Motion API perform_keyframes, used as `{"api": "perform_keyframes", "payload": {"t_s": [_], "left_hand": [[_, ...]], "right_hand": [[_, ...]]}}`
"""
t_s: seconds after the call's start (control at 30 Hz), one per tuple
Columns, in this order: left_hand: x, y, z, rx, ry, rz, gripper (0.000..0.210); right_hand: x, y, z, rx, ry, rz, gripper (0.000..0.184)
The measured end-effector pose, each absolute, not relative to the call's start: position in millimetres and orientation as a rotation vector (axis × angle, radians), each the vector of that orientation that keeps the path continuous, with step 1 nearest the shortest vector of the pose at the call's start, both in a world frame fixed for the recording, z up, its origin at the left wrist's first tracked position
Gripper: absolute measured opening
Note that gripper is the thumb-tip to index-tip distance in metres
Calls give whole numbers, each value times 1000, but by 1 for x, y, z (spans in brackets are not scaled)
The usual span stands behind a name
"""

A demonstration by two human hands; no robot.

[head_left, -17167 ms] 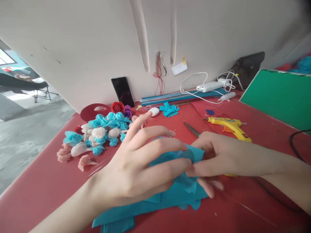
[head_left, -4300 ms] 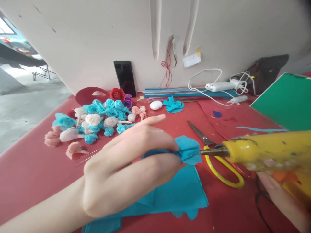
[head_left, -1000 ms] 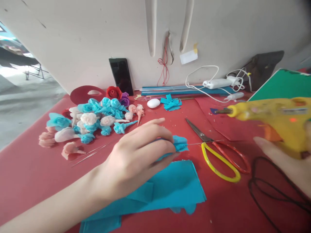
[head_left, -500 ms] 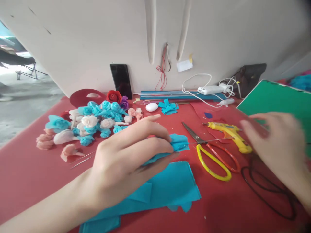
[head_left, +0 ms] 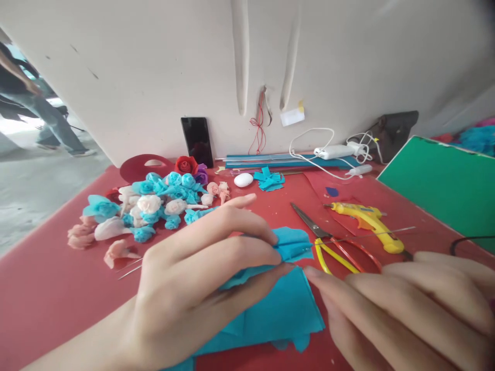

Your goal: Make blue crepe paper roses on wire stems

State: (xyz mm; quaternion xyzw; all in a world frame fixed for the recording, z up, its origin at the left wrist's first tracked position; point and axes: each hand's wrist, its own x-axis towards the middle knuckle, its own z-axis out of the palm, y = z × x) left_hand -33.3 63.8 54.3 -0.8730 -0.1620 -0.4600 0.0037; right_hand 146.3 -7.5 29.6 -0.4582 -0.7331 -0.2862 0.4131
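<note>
My left hand (head_left: 209, 263) is closed in a pinch on a gathered strip of thin blue crepe-like material (head_left: 292, 243). A thin straight wire (head_left: 367, 235) sticks out of the strip to the right, passing over the scissors. My right hand (head_left: 410, 309) is low on the right, its fingers loosely stretched and nothing visible in them. One of its fingertips comes close to my left thumb tip, below the strip. Flat blue sheets (head_left: 278, 314) lie under my left hand, partly covered by it.
Scissors (head_left: 315, 226) and a yellow glue gun (head_left: 371, 216) lie beyond my right hand. Fabric-like flowers (head_left: 149, 203) are heaped at left, near a phone (head_left: 197, 141) leaning on the wall. A green board (head_left: 444, 190) stands at right. A person (head_left: 50, 108) is in the left background.
My right hand has come down and leftward from beside the green board, close to my left fingertips. My left hand keeps its pinch on the blue strip. A person has appeared at far left.
</note>
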Motion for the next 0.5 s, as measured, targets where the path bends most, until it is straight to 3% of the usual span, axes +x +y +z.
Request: {"api": "perform_keyframes", "payload": {"t_s": [0.5], "left_hand": [[-37, 61, 49, -2785, -407, -1401, 14]], "right_hand": [[160, -6, 36, -1059, -1994, -664, 15]]}}
